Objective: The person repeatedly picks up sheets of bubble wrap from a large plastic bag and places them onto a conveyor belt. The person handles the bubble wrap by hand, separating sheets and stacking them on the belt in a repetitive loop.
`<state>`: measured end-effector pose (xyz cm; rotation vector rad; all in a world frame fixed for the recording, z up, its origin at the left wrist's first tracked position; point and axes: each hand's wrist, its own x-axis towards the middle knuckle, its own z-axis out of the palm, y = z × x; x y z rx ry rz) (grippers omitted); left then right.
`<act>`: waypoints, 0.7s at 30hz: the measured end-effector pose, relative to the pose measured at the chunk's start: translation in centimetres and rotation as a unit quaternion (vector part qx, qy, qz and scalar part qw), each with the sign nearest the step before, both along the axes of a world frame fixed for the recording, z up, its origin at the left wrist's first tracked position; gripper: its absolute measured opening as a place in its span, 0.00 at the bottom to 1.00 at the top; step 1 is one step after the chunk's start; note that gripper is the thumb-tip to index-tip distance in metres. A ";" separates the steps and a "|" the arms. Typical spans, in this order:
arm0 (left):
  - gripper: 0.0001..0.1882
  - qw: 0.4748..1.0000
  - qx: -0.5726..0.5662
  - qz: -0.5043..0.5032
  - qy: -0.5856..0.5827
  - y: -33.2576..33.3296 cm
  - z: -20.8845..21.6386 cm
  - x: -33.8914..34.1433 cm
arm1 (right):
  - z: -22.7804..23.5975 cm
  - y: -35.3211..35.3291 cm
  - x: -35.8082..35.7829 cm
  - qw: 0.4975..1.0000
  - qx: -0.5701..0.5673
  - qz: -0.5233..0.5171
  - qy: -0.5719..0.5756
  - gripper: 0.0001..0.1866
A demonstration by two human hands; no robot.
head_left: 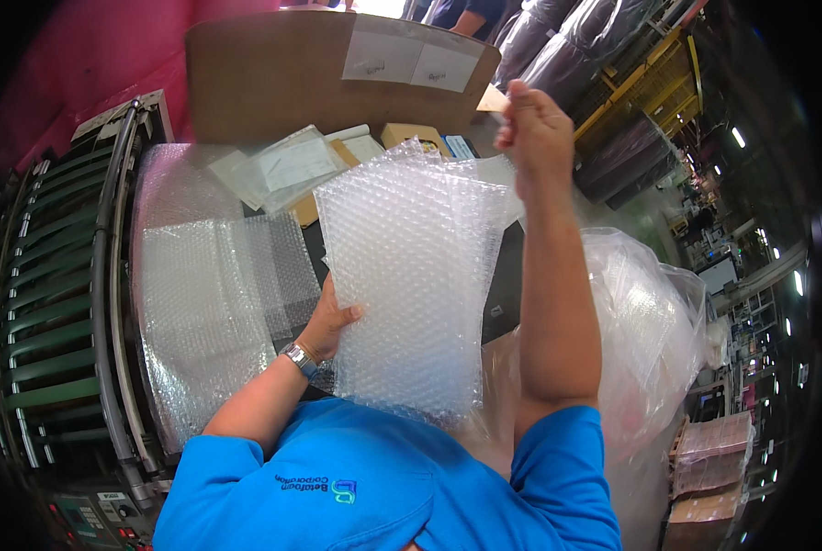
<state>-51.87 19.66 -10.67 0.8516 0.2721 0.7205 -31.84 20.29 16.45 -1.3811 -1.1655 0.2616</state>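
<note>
My left hand (330, 321), with a metal wristwatch on its wrist, grips the left edge of a stack of clear bubble wrap sheets (406, 275). The thumb lies over the top sheet, and the fingers are hidden behind the stack. The sheets stand slightly fanned at their upper edge, close to my chest. Raised beyond the stack's upper right corner is my right hand (538, 133), its fingers curled together. Whether they pinch anything I cannot make out. More bubble wrap (209, 303) lies flat on the left, with its sheets overlapping.
A roller conveyor (57, 303) with a control panel (99, 519) runs along the left. At the back stands a brown board (264, 73), with papers (292, 165) and a small cardboard box (409, 136) before it. Clear plastic (645, 321) bulges on the right; dark wrapped rolls (581, 55) lie beyond.
</note>
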 end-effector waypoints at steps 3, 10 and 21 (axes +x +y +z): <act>0.56 1.000 0.002 0.008 -0.002 -0.1 0.4 -0.2 | 0.5 -0.5 0.2 0.988 -0.078 -0.043 -0.123 0.22; 0.54 1.000 0.013 0.021 0.007 -0.1 0.5 0.0 | -2.5 -0.8 -3.2 0.958 -0.117 -0.020 -0.261 0.13; 0.37 0.972 -0.221 -0.041 -0.076 1.6 -1.7 -0.6 | -0.5 -5.1 3.5 0.953 0.192 0.070 0.223 0.09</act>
